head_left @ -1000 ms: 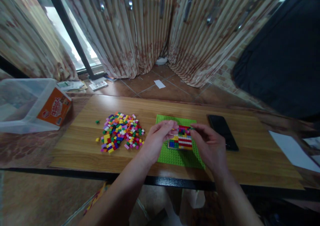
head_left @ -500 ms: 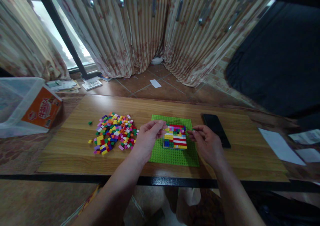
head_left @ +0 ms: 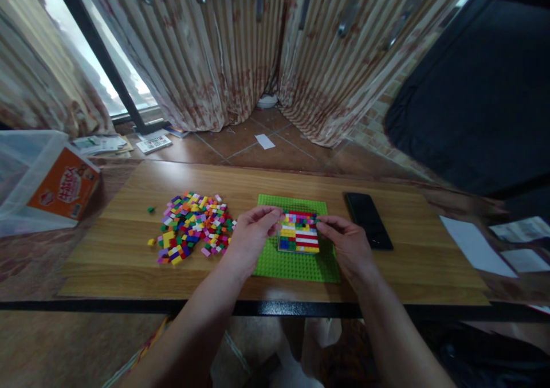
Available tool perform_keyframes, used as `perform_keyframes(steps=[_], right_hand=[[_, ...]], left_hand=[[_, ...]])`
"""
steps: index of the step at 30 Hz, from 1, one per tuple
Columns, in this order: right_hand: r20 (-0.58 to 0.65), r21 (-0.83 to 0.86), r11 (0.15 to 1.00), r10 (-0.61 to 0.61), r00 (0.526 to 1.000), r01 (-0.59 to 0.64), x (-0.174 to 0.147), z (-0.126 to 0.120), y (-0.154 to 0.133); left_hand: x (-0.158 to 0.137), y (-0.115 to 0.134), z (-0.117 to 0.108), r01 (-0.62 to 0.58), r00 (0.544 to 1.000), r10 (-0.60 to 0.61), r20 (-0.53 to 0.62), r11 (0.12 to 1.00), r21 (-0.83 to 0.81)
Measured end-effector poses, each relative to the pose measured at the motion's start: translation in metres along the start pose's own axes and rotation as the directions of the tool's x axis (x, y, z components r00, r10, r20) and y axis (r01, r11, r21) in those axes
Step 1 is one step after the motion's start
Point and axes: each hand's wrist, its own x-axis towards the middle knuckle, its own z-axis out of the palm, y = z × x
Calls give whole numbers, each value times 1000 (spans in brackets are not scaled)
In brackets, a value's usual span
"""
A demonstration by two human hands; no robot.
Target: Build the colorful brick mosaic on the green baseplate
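A block of stacked toy bricks [head_left: 306,240] in red, white, yellow, blue and green stands on a green studded baseplate [head_left: 266,265]. At its left edge is my left hand [head_left: 253,230], thumb and fingers closed together by the far corner; what they hold, if anything, is hidden. My right hand [head_left: 348,242] pinches what looks like a small green brick [head_left: 318,220] against the stack's far right corner. The fingertips partly cover both far corners.
A loose pile of coloured bricks [head_left: 193,227] lies on the wooden table [head_left: 112,250] at left. A black phone [head_left: 368,220] rests to the right of the baseplate. Beyond the table's left end stands a clear plastic bin [head_left: 26,176]; papers [head_left: 476,245] lie at the right.
My right hand has moved left, bringing the small green piece from beside the stack to its far right corner. The left hand stays by the left edge. The view has shifted slightly.
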Motion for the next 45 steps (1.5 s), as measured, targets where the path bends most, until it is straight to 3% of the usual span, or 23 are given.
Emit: perform_keyframes(steps=[8, 22, 34, 40, 43, 45], right_hand=[[17, -60, 997, -44, 999, 45, 0, -2, -3], [39, 183, 976, 117, 992, -122, 5, 3, 0], [64, 203, 964, 164, 984, -173, 8, 6, 1], [44, 167, 981, 98, 994, -104, 3, 11, 2], [-40, 23, 998, -50, 998, 51, 6, -4, -3], [-185, -182, 969, -198, 962, 165, 14, -24, -8]], left_hand=[[1, 0, 0, 0, 1000, -1, 8, 1000, 7], [2, -2, 1, -10, 1000, 10, 16, 999, 30], [1, -6, 8, 8, 1000, -8, 8, 999, 47], [1, -7, 7, 5, 1000, -5, 4, 996, 85], [2, -6, 6, 14, 1000, -13, -9, 995, 96], [2, -5, 6, 21, 1000, -20, -18, 994, 105]])
